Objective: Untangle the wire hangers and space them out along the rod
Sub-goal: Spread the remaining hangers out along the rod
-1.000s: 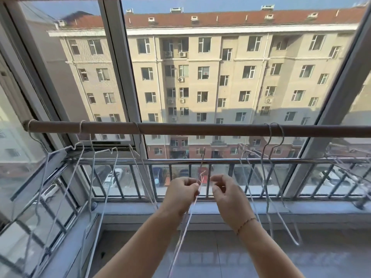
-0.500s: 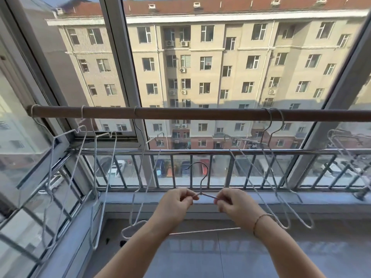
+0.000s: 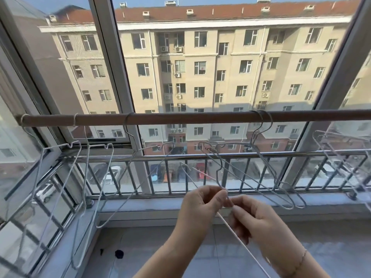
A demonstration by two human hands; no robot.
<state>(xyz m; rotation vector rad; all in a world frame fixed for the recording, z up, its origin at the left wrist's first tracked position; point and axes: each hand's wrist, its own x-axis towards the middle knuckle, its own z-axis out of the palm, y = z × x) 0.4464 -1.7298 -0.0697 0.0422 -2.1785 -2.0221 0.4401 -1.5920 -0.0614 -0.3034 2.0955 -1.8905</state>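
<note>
A brown rod runs across the window. Three pale wire hangers hang spaced along its left part: one far left, a second, a third. Two more hangers hang close together right of centre, their hooks touching on the rod. Below the rod I hold a loose white wire hanger off the rod. My left hand pinches its wire near the twisted neck. My right hand pinches the same spot from the right. The hanger's long wire runs down to the lower right.
A metal railing runs behind the hangers, with a grey sill beneath it. More wire hangers show at the far right, seemingly mirrored in the glass. Window frames rise behind the rod. A small dark object lies on the floor.
The hanger in my hands has turned: its hook stood upright between my hands, now its long wire slants down to the right. My hands shifted slightly right. The hung hangers swing.
</note>
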